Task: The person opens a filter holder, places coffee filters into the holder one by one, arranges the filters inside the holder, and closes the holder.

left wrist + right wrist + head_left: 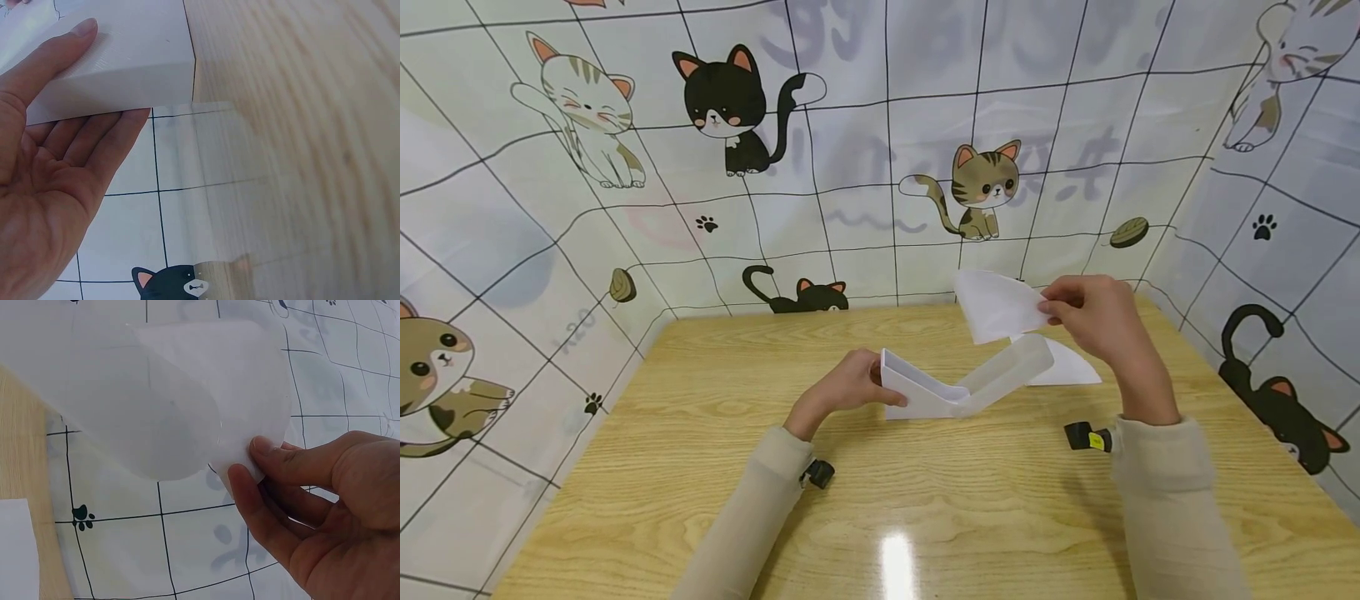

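A white box stands on the table with its frosted translucent lid swung out to the right. My left hand grips the box's left end, thumb on the near side and fingers on the far side, as the left wrist view also has it. Above the lid, my right hand pinches a white fan-shaped filter paper by its corner between thumb and fingers. In the right wrist view the lid covers part of that paper. Another white fan-shaped paper lies behind the lid, partly hidden.
The wood-grain table reaches back to a white grid-patterned sheet with cartoon cats, which hangs behind and on both sides. Small black cameras are strapped at both wrists, over beige sleeves.
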### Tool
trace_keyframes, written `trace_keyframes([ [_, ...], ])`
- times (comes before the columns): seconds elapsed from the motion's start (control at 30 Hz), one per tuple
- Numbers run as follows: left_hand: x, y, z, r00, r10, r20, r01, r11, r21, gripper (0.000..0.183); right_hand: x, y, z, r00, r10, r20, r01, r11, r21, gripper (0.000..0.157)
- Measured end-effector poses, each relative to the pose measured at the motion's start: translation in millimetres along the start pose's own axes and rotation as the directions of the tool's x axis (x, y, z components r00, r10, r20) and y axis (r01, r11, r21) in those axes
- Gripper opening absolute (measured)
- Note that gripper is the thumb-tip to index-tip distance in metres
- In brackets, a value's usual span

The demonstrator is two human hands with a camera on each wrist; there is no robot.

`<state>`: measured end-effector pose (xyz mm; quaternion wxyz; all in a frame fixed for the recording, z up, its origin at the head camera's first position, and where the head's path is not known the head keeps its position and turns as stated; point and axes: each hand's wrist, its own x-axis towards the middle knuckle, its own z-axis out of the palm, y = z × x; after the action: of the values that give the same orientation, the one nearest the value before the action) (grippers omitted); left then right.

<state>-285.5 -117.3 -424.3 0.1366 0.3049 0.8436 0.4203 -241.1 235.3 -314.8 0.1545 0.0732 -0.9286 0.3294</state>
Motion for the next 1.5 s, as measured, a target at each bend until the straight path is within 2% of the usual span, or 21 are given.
trace_keyframes([
  [0.67,1.7,0.7,0.0,1.0,-0.007,-0.006,0.007,1.0,0.004,0.033,0,-12,10.4,0.996,-0.08,0.033,0.08,0.997,0.01,0.011],
  [1.0,0.1,-0.9,0.8,1.0,-0.012,-0.006,0.012,1.0,0.002,0.031,-1,-17,17.2,0.993,-0.085,0.077,0.085,0.996,0.012,0.011],
  [1.5,0.9,-2.3,0.4,1.0,0.0,0.001,0.0,1.0,-0.02,0.032,-1,-27,32.8,0.978,-0.166,0.127,0.167,0.986,0.001,0.007],
])
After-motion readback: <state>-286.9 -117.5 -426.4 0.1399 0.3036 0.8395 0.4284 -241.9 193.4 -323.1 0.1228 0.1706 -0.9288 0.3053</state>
